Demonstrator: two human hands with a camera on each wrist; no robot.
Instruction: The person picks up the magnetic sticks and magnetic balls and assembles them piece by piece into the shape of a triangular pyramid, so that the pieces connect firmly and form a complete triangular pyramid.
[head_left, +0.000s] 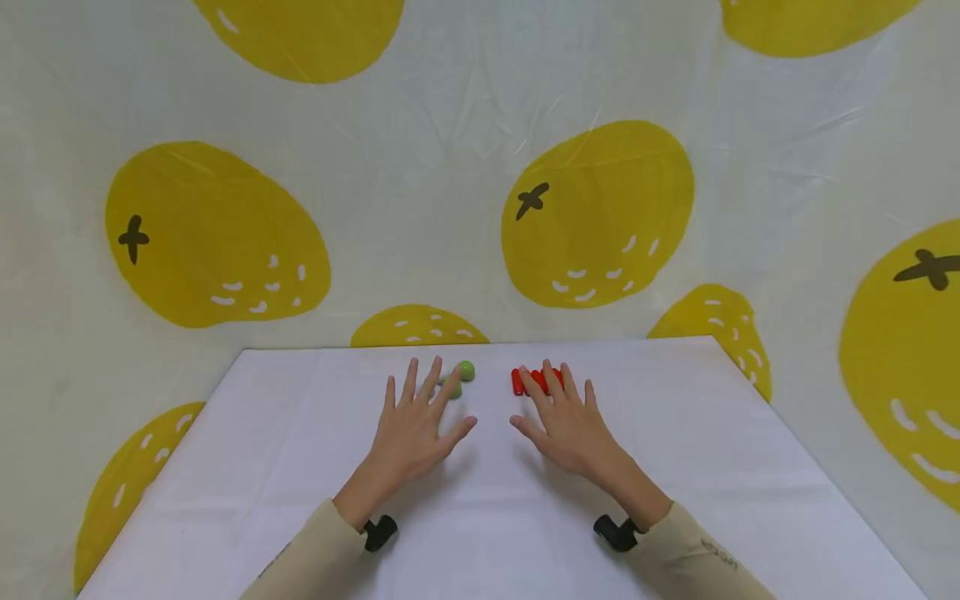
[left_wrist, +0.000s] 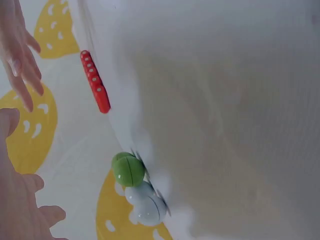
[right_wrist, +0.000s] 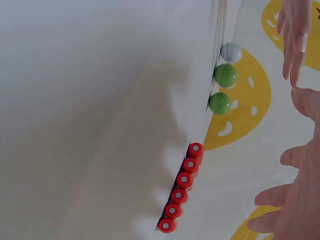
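both hands [head_left: 416, 429] [head_left: 562, 425] flat, fingers spread, holding nothing; best curled gently round green balls [head_left: 467, 371] and red row [right_wrist: 181, 187], avoiding rolling.

The light over my bench [head_left: 675, 467] is bright, soft and even, so my hands throw only faint grey shadows onto the white top, and nothing glares. The head view is sharp at the centre, but it bends the lemon-print cloth [head_left: 600, 217] outward toward the edges. Both wrist views are softer: the bench washes out to a pale, nearly featureless white, my own fingers [right_wrist: 295, 45] blur at the frame's rim, and the green balls [left_wrist: 128, 169] look slightly smeared.
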